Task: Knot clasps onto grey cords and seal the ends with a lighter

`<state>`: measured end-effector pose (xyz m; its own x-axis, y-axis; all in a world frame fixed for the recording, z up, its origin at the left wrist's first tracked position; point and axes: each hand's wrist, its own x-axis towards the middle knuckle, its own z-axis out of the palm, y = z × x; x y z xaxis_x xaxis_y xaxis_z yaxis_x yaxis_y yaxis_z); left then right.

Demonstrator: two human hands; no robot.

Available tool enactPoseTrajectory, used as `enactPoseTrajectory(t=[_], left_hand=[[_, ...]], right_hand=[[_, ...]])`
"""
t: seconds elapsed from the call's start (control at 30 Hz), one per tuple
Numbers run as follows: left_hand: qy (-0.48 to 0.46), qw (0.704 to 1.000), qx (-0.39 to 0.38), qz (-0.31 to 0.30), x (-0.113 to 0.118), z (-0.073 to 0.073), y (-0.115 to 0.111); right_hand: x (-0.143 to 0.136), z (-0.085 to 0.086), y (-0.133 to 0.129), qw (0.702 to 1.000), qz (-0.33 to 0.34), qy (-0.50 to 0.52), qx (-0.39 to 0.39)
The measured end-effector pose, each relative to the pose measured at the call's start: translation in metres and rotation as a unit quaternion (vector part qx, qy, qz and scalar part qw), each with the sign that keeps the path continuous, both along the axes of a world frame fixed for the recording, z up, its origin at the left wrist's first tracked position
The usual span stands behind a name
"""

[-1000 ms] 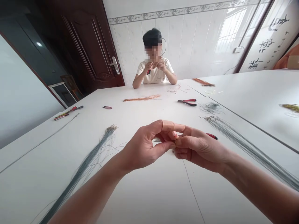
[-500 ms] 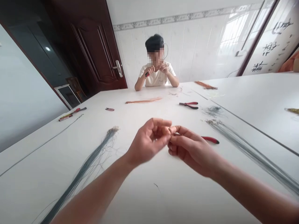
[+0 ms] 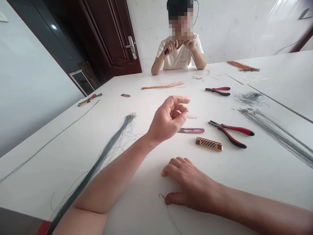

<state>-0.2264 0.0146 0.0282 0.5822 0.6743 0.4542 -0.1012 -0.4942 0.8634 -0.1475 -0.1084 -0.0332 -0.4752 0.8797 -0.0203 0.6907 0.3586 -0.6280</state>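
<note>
the left hand [image 3: 166,120] is raised over the middle of the white table [image 3: 137,209], its fingers curled in and the thumb tip close to the fingertips; i cannot tell whether anything is pinched there. the right hand [image 3: 189,181] is low on the near side, palm down, its fingers and thumb spread apart and gripping nothing that shows. a fish hook [image 3: 161,196] lies on the table just left of the right thumb, with a thin line [image 3: 172,220] trailing from it toward the near edge.

just right of the left hand are red-handled thread snips [image 3: 197,130], partly hidden behind it, and a small red-printed label [image 3: 192,117]. to the right of these lie a gold and dark-red patterned case [image 3: 209,144] and, just beyond it, red-and-black pliers [image 3: 228,133] with spread handles. farther off rest smaller pliers [image 3: 218,90].

on the left, a long bundle of grey-green lines [image 3: 107,148] slants away, hooks clustered at its far end and its near part running behind the left forearm. a similar hooked bundle [image 3: 276,130] stretches along the right, near a loose tangle of line [image 3: 251,97]. on the far side, an orange bundle [image 3: 162,86] lies before a seated person [image 3: 179,58] in a cream shirt, both hands raised, one around a red-and-black handle [image 3: 167,52].
</note>
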Motion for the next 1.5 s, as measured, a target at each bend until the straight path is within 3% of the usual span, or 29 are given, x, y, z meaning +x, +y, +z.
enactPoseTrajectory(t=[0.27, 0.5, 0.7, 0.8, 0.9, 1.0, 1.2, 1.5], left_hand=[[0.025, 0.999, 0.045, -0.017, -0.003, 0.012, -0.012], [0.112, 0.993, 0.029, -0.017, -0.012, 0.024, -0.012], [0.115, 0.993, 0.012, -0.005, -0.015, 0.022, -0.004], [0.139, 0.99, -0.006, -0.017, -0.014, 0.018, -0.004], [0.159, 0.987, -0.025, -0.024, -0.012, 0.016, -0.005], [0.167, 0.985, -0.046, -0.019, -0.011, 0.016, -0.008], [0.099, 0.986, -0.122, -0.057, -0.008, 0.027, -0.027], [0.069, 0.982, -0.153, -0.087, -0.014, 0.041, -0.043]], right_hand=[[-0.006, 0.0, 0.006, 0.998, -0.062, 0.014, 0.01], [0.024, -0.002, 0.024, 0.991, -0.132, 0.007, 0.036], [0.033, -0.01, 0.03, 0.989, -0.132, 0.055, 0.031], [0.038, -0.01, 0.035, 0.977, -0.173, 0.122, 0.004], [0.051, 0.0, 0.042, 0.947, -0.247, 0.206, -0.017], [0.066, 0.022, 0.046, 0.908, -0.295, 0.298, -0.021], [0.072, 0.064, 0.031, 0.849, -0.293, 0.44, 0.005], [0.064, 0.079, 0.006, 0.866, -0.211, 0.452, 0.008]])
